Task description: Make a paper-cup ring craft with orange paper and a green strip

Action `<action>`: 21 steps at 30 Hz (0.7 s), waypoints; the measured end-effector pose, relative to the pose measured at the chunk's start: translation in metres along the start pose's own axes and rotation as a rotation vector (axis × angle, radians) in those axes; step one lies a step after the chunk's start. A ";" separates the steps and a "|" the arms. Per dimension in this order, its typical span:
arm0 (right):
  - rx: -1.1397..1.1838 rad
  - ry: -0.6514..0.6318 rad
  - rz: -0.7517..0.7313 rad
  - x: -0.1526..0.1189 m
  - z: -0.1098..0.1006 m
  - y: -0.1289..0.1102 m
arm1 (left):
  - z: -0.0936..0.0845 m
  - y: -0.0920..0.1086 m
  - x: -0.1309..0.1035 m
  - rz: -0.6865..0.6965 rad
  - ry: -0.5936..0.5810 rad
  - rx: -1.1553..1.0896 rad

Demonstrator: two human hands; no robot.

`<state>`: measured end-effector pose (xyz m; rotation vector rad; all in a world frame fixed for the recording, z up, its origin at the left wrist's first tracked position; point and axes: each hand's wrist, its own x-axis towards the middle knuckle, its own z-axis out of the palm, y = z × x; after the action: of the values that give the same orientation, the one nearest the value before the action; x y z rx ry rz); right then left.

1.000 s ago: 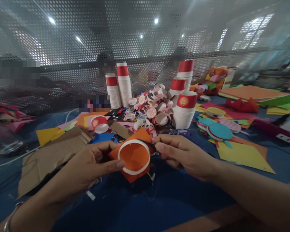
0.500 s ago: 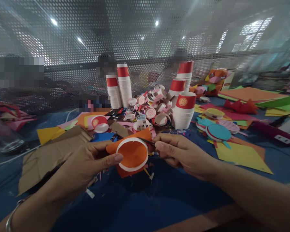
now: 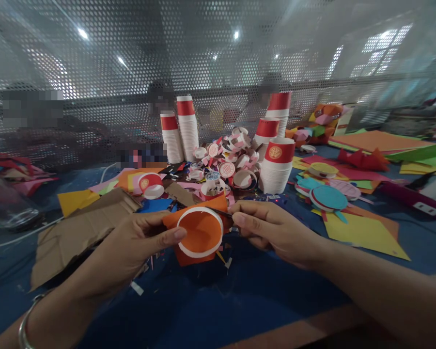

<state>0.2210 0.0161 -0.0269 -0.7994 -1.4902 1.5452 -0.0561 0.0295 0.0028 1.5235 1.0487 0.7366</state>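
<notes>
My left hand (image 3: 145, 242) is closed on the left edge of an orange sheet of paper (image 3: 199, 232), its thumb lying on the front. A white paper ring (image 3: 196, 254), like a cup rim, sits against that sheet, with orange showing inside it and around it. My right hand (image 3: 265, 225) is closed round a pair of scissors (image 3: 221, 212), whose handles are mostly hidden by the fingers. Their dark blades lie at the ring's upper right edge, touching the orange paper. Both hands are above the blue table (image 3: 189, 310).
Stacked paper cups (image 3: 276, 169) flank a heap of cut cup pieces (image 3: 236, 165). Cardboard (image 3: 80, 232) and a glass jar (image 3: 7, 203) lie left. Blue paper discs (image 3: 329, 197), yellow paper (image 3: 366, 235) and a purple power strip (image 3: 414, 198) are right. A perforated screen (image 3: 218, 63) stands behind.
The orange paper, the ring and my left hand have shifted slightly right. The scissors remain at the ring's upper right edge, and my right hand has hardly moved.
</notes>
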 end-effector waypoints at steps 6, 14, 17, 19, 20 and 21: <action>-0.012 0.004 0.010 -0.001 0.001 -0.001 | 0.003 0.003 0.000 0.026 0.027 0.004; -0.045 0.000 0.007 -0.001 0.001 -0.001 | 0.005 0.010 -0.001 0.034 0.046 0.088; -0.042 0.003 0.006 -0.001 0.001 0.000 | 0.006 0.013 -0.001 0.022 0.037 0.073; -0.041 -0.006 0.007 -0.001 0.001 0.000 | 0.007 0.014 -0.001 0.026 0.021 0.052; -0.042 -0.012 0.006 -0.001 0.001 0.001 | 0.007 0.014 -0.001 0.032 0.016 0.046; -0.044 -0.015 0.004 -0.001 0.000 0.001 | 0.008 0.015 -0.001 0.038 0.017 0.041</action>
<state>0.2210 0.0152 -0.0275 -0.8183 -1.5390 1.5292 -0.0462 0.0251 0.0157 1.5786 1.0559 0.7595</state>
